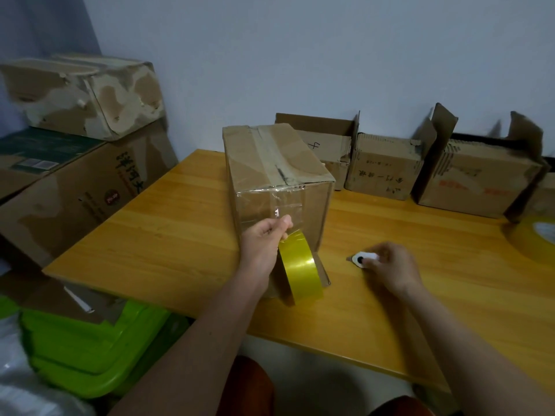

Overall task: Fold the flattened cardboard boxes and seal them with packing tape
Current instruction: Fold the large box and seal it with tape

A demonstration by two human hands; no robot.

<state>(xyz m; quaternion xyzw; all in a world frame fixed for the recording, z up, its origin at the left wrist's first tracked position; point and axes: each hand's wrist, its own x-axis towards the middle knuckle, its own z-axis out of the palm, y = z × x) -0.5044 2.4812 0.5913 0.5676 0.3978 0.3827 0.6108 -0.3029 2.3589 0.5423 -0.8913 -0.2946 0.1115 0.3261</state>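
Standing on end near the middle of the wooden table [420, 310], the cardboard box [279, 181] being sealed is the biggest thing in play. Its top flaps are closed under an older strip of tape, and clear tape runs down the near face. It looks light and probably empty, so a pull on the tape could tip or slide it; bracing a palm on a wall or corner, where the board is stiffest, seems wiser than pressing the middle of a panel, which would likely dent.

Next in size is the tape roll [300, 268], yellowish and glossy, upright against the foot of the box. The left hand [264, 238] has its fingers curled around the roll's upper edge, thumb pressed toward the box face where the strip appears to leave the roll. The film is thin, slick on the outside and sticky beneath, and it probably wrinkles or clings to itself if slack; holding the rigid core and keeping tension should suit it.

Smallest is the white cutter [362, 259] on the table just right of the box. The right hand [390, 265] pinches it with curled fingertips. It looks light and hard, and whether a blade is out cannot be told.
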